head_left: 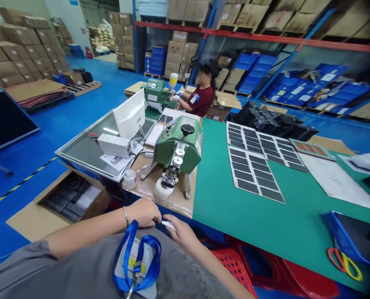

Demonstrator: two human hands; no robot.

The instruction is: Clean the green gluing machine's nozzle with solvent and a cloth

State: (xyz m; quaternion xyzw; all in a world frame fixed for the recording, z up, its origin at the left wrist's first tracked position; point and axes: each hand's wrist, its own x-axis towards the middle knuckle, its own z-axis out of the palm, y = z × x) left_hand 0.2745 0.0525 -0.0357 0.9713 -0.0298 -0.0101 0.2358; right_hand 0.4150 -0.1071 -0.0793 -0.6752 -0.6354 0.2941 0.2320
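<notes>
Your hands are together right at the front edge of the table. Your right hand [182,233] pinches a small white strip [168,225], and your left hand [144,212], with a bracelet [126,216] on the wrist, is curled against its other end. Can't really tell if the left is gripping it or just touching it, since your fingers hide that bit. The strip looks thin and clean, maybe paper or plastic, but it's too small to say.

You've got it close to your body, just above your blue lanyard [135,259], probably to keep it away from the stuff on the table. Straight ahead, a green bench machine [178,145] sits on a tan corner of the table [178,199], with a white roller [163,189] at its front and a small white tub [130,179] beside it. My guess is it's parked there to stay within easy reach.

To the right, dark panel sheets [253,174] lie flat on a green mat [266,224], side by side, likely so they don't overlap. Red-and-yellow scissors [344,263] sit near a blue tray [349,236]. Further off, a co-worker [200,93] in a maroon shirt has their hands at a similar green machine [155,95].
</notes>
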